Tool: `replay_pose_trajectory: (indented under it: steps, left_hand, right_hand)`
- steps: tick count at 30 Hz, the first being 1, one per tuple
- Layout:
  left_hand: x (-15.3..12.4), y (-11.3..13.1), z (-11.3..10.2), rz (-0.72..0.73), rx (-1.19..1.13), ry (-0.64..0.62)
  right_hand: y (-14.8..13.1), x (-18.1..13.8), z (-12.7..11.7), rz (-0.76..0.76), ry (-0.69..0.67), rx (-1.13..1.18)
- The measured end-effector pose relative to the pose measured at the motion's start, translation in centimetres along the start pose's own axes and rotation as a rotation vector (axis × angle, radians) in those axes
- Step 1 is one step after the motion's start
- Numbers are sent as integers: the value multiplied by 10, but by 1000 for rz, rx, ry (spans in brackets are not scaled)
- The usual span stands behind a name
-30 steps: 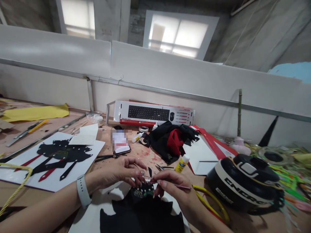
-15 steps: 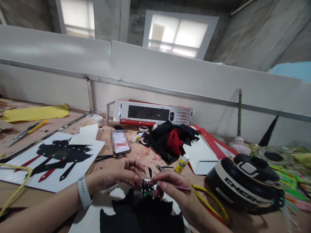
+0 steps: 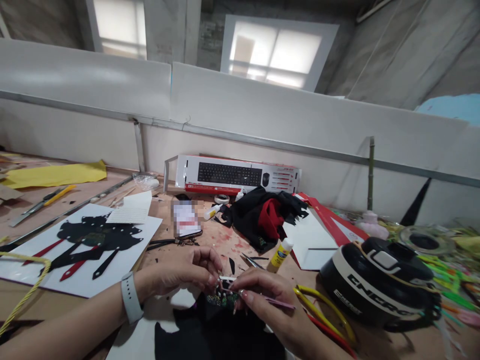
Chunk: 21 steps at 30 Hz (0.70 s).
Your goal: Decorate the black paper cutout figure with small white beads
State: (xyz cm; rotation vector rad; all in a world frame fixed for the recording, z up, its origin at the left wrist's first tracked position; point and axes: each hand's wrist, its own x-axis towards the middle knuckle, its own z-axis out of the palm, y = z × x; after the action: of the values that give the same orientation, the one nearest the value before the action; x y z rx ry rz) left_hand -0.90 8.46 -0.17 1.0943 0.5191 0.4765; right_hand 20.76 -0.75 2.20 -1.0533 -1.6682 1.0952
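Pinched in the right hand, a slim pink tool points at the glittering end of the black cut-out. Whether the left hand, fingers bunched opposite, grasps anything I cannot tell. The cut-out lies beneath both on a white sheet; crowded fingertips could drag it askew. A nudging knuckle might topple the nearby glue bottle.

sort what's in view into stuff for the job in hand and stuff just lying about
Job in hand, it seems:
- black piece with glittery dots, by both hands
- thin pink stick, in the right hand's grip
- white sheet beneath the black piece

Probably just lying about:
- keyboard box
- phone
- black jug
- yellow sheet
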Motion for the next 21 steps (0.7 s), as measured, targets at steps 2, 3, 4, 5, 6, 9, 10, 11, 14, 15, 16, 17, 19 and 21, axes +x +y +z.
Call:
replay_pose_trajectory:
  steps: [2, 3, 4, 5, 6, 9, 10, 11, 14, 15, 16, 17, 19, 21]
  left_hand:
    - [0, 0, 1, 3, 1, -3]
    - [-1, 0, 1, 2, 0, -5]
    - [-1, 0, 2, 1, 0, -6]
    - [-2, 1, 2, 0, 0, -6]
    - [-2, 1, 2, 0, 1, -6]
    - [-3, 2, 3, 12, 5, -7]
    - [-3, 3, 3, 17, 7, -8]
    - [-3, 3, 3, 20, 8, -10]
    - [-2, 4, 3, 20, 6, -17]
    - [-2, 4, 3, 17, 3, -22]
    - [-2, 4, 3, 15, -3, -28]
    - [-2, 3, 3, 15, -10, -35]
    - [-2, 3, 3, 25, -28, -49]
    - [-3, 3, 2, 41, -52, -56]
  right_hand:
    - [1, 1, 0, 8, 2, 24]
    - [2, 2, 0, 21, 3, 50]
    - [3, 3, 0, 34, 6, 82]
    - [5, 4, 0, 48, 8, 120]
    - [8, 5, 0, 64, 14, 161]
    - [15, 7, -2, 99, 40, 244]
    - [17, 7, -3, 105, 47, 255]
    - [18, 8, -4, 112, 50, 260]
    - [18, 8, -5, 127, 47, 275]
    - [17, 8, -5, 134, 46, 285]
    - [15, 8, -5, 138, 50, 298]
    - [14, 9, -5, 138, 64, 315]
    - [11, 10, -5, 127, 125, 355]
    - [9, 11, -5, 104, 197, 380]
